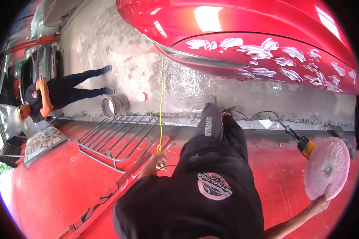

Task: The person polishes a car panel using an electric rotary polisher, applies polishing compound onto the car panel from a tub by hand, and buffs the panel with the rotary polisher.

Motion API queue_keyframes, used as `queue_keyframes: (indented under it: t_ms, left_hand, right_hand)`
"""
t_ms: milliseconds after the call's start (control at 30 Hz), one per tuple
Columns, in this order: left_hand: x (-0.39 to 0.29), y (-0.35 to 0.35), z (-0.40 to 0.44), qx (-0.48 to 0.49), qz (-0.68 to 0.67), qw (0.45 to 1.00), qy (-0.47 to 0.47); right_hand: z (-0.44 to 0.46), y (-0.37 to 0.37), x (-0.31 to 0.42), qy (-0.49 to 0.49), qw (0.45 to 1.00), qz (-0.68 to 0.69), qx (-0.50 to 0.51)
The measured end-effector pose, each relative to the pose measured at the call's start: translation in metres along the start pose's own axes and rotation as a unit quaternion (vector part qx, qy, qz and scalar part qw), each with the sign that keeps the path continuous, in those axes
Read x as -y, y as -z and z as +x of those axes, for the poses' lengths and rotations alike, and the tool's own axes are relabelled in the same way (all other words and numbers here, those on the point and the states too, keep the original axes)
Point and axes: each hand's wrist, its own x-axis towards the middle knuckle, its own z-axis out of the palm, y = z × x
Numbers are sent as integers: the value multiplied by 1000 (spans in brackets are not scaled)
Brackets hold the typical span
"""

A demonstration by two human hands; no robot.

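Observation:
At the left of my body, my left hand (157, 162) is closed around the end of a yellow extension cord (161, 103), where a black cord also shows. The exact plug connection is too small to make out. On the right, my right hand (322, 202) grips the lower rim of a round polishing pad (327, 169), fluffy and stained pink and white. Behind the pad shows the yellow and black polisher (306, 145) that carries it. Smears of white compound (263, 49) lie on the red car panel (227, 71) ahead.
Another person (48, 93) stands at the left with arms folded. Near them are a bucket (115, 106), a small white and red container (142, 96) and a metal rack (115, 137). The polisher's black power cord (263, 113) runs along the wet concrete floor (103, 44).

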Motion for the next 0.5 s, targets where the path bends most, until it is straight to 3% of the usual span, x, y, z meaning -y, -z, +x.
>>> queue_keyframes:
  t_ms: [67, 233, 367, 500]
  left_hand:
    - [17, -16, -14, 30, -15, 999, 41]
    - [40, -35, -29, 120, -1, 992, 31]
    - [-25, -13, -23, 193, 62, 979, -31]
    - [-101, 11, -42, 220, 119, 966, -69]
  right_hand:
    - [10, 9, 2, -7, 1000, -5, -17]
    - [25, 20, 11, -38, 998, 12, -52]
    - [27, 45, 10, 0, 998, -31, -57]
    - [10, 36, 25, -42, 996, 21, -76]
